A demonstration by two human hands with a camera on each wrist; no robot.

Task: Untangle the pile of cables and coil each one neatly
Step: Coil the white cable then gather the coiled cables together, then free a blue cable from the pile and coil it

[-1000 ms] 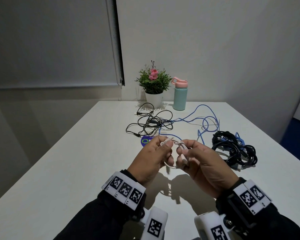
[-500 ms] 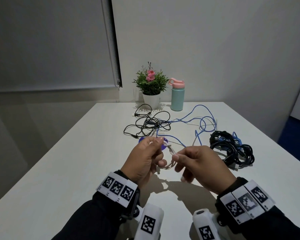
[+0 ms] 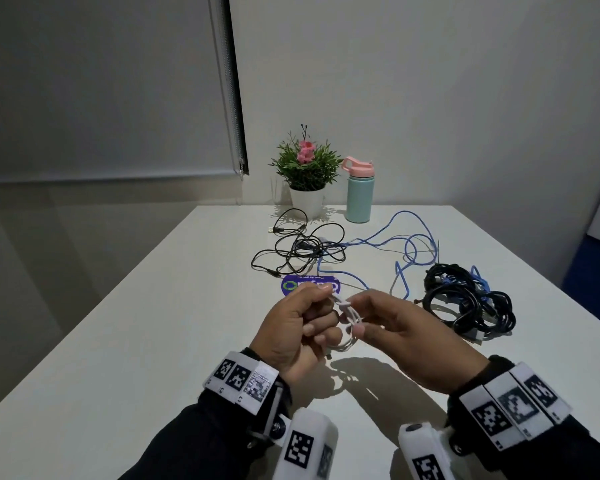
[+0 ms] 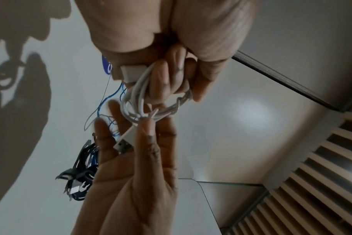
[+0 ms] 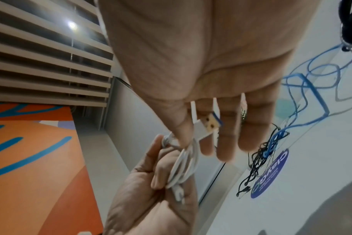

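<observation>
Both hands on the white cable (image 3: 347, 318), held above table (image 3: 153, 341) approx centre, near edge: L hand (image 3: 293, 329) curls round the coiled loops, R hand (image 3: 400, 332) pinches its USB plug (image 5: 208, 125) btwn thumb & fingers. I see black cable (image 3: 302, 249) at 12 o'clock, blue cable (image 3: 409, 244) at 1, dark bundle (image 3: 471, 303) at 3.

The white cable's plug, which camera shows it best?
The right wrist view: the USB plug faces the camera, pinched in the right hand. The left wrist view shows it sideways. The head view hides it behind fingers, showing only the white cable.
</observation>
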